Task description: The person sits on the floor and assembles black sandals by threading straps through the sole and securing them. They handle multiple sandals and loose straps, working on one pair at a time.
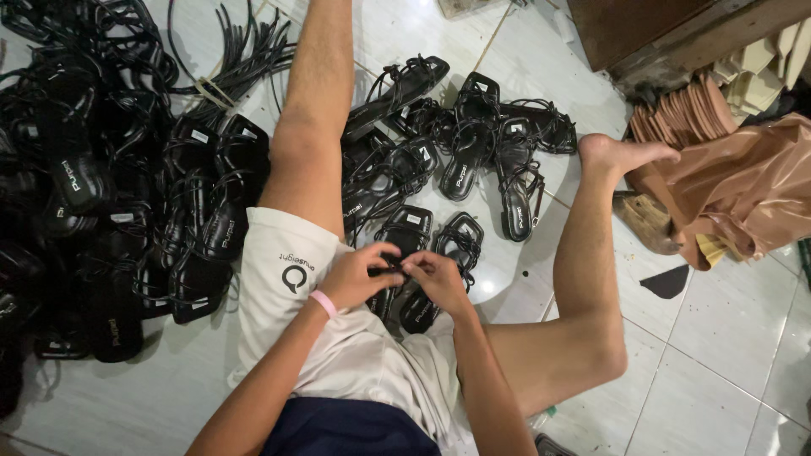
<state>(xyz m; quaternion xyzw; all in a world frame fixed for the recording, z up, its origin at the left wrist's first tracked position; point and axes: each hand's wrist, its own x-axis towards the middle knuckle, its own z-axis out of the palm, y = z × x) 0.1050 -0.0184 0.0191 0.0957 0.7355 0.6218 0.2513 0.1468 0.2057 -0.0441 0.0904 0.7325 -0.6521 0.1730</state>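
The sandal (404, 253) lies on the floor (152, 397) between the seated person's legs, just beyond the lap, and the work seems to be at the fiddly stage of fixing its thin black strap (394, 264). Left hand (359, 277) and right hand (438, 279) meet over it, fingers closed in a pinch on the strap, forearms angled inward. The next move likely calls for small, steady fingertip pulls. More sandals (473, 152) lie farther off, a big pile (101, 194) at left.
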